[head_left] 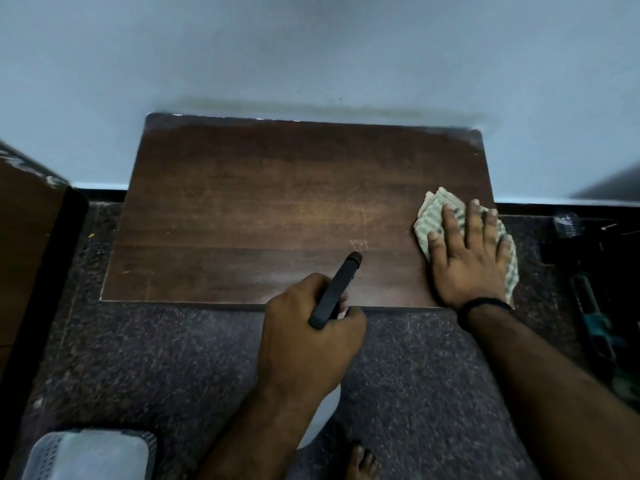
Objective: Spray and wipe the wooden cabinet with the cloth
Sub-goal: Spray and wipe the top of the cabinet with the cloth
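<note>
The cabinet (277, 209) is seen from above as a dark brown rectangular wooden top, its long axis running left to right and its far edge set against a pale wall (311, 57). The grain runs along the long axis; the surface is smooth, with faint pale scuffs near the middle and a whitish haze at the far corners. No writing can be read on it.

A cloth (436, 216), crumpled and woven in a pale green-and-cream check, lies on the right end of the top, partly over the right edge. It is pressed flat under the right hand (467, 258), whose fingers are spread apart and point to the far side. A dark band (483, 306) is worn at that wrist.

The sprayer (337, 289) is held above the near edge of the top, right of centre. Its black, matte head is long and narrow, pointing to the far side and slightly right, over the wood. The left hand (308, 341) is closed around it, fingers wrapped under the head. Below the hand a white rounded body of the bottle (322, 420) is partly seen; no label can be made out.

A dark speckled floor (173, 358) lies around the cabinet. A pale perforated plastic basket (86, 455) stands at the near left, and a bare foot (362, 462) is seen at the near edge.
</note>
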{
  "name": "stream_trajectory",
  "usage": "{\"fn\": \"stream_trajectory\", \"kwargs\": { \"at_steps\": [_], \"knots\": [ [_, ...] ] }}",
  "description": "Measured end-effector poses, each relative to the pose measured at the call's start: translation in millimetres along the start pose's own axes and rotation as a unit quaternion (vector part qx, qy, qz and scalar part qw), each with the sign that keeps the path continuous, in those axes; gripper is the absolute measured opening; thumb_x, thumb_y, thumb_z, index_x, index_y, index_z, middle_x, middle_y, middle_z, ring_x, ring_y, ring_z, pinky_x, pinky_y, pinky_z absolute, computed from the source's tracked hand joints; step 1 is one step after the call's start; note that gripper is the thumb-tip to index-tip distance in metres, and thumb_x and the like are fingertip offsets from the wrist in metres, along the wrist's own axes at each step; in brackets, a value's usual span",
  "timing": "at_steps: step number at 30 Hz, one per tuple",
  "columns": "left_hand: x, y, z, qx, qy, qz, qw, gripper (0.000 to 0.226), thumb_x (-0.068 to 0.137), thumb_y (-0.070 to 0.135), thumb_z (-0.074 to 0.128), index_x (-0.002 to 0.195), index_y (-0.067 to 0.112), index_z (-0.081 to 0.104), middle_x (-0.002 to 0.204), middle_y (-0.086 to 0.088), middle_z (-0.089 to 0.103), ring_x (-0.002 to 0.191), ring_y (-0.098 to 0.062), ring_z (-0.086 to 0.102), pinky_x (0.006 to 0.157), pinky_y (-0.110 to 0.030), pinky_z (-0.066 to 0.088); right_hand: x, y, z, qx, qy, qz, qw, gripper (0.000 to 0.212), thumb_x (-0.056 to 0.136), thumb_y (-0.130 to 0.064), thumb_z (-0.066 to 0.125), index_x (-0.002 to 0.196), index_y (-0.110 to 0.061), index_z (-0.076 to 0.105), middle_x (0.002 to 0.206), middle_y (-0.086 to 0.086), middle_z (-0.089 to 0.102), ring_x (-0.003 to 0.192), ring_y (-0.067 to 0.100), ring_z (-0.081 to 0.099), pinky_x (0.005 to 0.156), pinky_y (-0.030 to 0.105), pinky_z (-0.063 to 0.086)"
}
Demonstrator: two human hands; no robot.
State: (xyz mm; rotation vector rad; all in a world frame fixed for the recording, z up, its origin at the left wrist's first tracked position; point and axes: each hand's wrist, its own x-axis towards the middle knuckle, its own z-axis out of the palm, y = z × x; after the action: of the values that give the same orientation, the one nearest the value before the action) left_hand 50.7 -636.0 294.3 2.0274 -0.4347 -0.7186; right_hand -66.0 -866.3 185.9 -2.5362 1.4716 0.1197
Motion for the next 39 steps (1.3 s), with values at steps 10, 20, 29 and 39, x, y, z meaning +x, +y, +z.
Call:
{"fn": "stream_trajectory", "kwargs": {
  "at_steps": [10,20,29,39],
  "knots": [
    [38,40,34,0.014,-0.032,0.013,0.999,0.026,0.076,0.025,0.074,0.068,0.005,0.061,0.056,-0.015,0.055,0.051,-0.025,0.048,0.049,-0.035,0.039,69,-7,-11,0.017,-0.011,0.025,0.999,0.060,0.104,-0.058,0.013,0.160,-0.039,0.003,0.169,-0.002,-0.012,0.154,0.023,-0.018,0.124,0.051,-0.009],
    [83,71,64,0.044,-0.013,-0.020,0.999,0.021,0.077,0.023,0.075,0.069,0.006,0.066,0.064,-0.018,0.068,0.060,-0.037,0.068,0.051,-0.045,0.055,100,-6,-17,0.031,0.001,0.023,0.999,0.060,0.104,-0.055,0.013,0.160,-0.037,0.003,0.169,-0.001,-0.013,0.154,0.023,-0.020,0.124,0.054,-0.007],
    [95,73,74,0.044,0.025,-0.032,0.998,0.028,0.075,0.024,0.079,0.061,0.007,0.062,0.057,-0.017,0.065,0.056,-0.039,0.068,0.048,-0.054,0.056,117,-2,-19,0.029,0.004,0.039,0.999,0.062,0.103,-0.055,0.011,0.161,-0.034,0.000,0.168,0.002,-0.016,0.153,0.024,-0.022,0.123,0.056,-0.008],
    [99,68,57,0.030,0.039,-0.030,0.998,0.027,0.076,0.019,0.079,0.063,0.003,0.062,0.059,-0.020,0.066,0.057,-0.043,0.068,0.048,-0.055,0.056,135,-7,-21,0.037,0.008,0.064,0.997,0.064,0.103,-0.055,0.013,0.161,-0.031,0.002,0.169,0.005,-0.015,0.153,0.026,-0.020,0.123,0.055,-0.009]
  ]
}}
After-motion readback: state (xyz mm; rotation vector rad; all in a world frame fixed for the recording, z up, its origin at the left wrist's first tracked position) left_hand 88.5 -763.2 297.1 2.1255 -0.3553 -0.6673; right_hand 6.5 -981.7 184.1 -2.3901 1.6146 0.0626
